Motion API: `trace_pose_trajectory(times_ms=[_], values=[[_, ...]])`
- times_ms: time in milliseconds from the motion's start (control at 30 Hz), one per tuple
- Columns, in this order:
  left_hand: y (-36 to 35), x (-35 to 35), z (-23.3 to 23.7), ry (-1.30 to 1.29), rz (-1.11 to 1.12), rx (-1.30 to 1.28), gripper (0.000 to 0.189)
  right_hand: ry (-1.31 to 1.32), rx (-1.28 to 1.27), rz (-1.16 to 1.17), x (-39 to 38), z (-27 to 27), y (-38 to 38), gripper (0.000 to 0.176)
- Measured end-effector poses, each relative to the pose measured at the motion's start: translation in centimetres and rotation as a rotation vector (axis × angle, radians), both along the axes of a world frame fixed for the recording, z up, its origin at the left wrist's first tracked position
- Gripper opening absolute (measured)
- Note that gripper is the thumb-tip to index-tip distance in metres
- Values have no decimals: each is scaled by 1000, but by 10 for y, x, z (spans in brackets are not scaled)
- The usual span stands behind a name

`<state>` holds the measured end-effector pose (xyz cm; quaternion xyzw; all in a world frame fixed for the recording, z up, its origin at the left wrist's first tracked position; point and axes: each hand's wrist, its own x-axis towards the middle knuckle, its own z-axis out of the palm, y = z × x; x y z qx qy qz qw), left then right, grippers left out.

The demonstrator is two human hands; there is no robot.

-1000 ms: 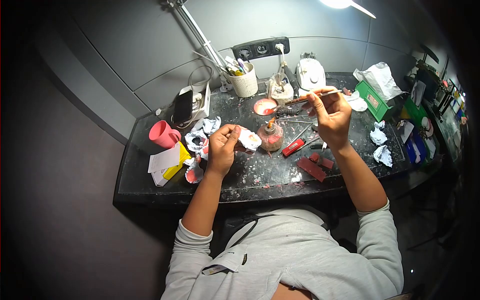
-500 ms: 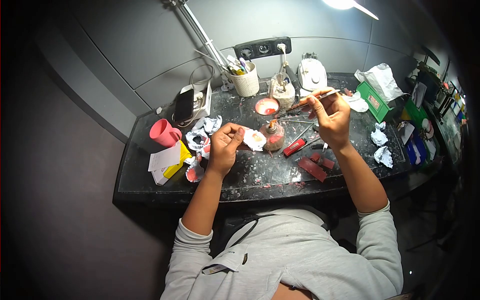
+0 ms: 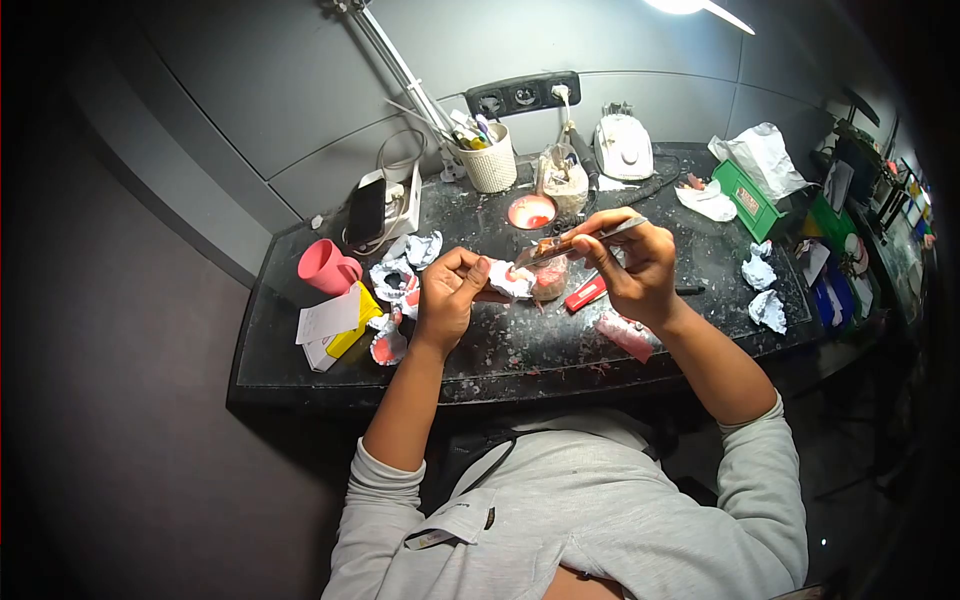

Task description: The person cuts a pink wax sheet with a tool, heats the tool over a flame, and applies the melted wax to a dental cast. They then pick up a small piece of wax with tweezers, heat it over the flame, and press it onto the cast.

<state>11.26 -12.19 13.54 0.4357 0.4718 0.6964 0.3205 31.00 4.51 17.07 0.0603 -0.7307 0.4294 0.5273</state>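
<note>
My left hand [image 3: 447, 300] pinches a white plaster dental cast [image 3: 511, 283] between thumb and fingers, above the bench. A slim wax knife [image 3: 553, 246] with a brownish handle is gripped in my right hand [image 3: 637, 272]. Its tip reaches the top of the cast; whether it touches cannot be made out. Right behind the cast stands a glass burner [image 3: 551, 283] with pinkish stains, its top hidden by the knife and hand. Below my right hand lie a red lighter-like object [image 3: 584, 293] and pink wax sheets [image 3: 625, 336].
More plaster casts [image 3: 392, 280] sit left of my left hand, by a pink mug [image 3: 325, 267] and a yellow box [image 3: 352, 335]. Behind are a bowl of pink wax [image 3: 531, 211], a pen cup [image 3: 488, 165] and a phone [image 3: 367, 212]. A green box [image 3: 746, 200] stands right.
My right hand has come down and left, bringing the wax knife from above the bench to the cast. My left hand with the cast has barely moved.
</note>
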Motion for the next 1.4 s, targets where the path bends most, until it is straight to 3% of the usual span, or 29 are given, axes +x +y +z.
trace_pose_trajectory(times_ms=[133,333,533,1167,1267,1333,1400], values=[[0,2,0,44,31,-11,23,-21,20,-10,1,0,-1,9],[0,0,-2,41,37,-15,23,50,305,-71,1,4,-4,18],[0,2,1,16,40,-2,21,74,338,-41,2,8,-6,16],[0,2,0,78,63,-19,24,80,376,-131,2,7,-9,17],[1,2,0,96,74,-45,23,95,351,-107,2,6,-8,14],[2,2,0,82,94,-74,24,123,330,-219,3,5,0,12],[2,2,1,67,115,-99,24,130,135,-295,3,6,10,8]])
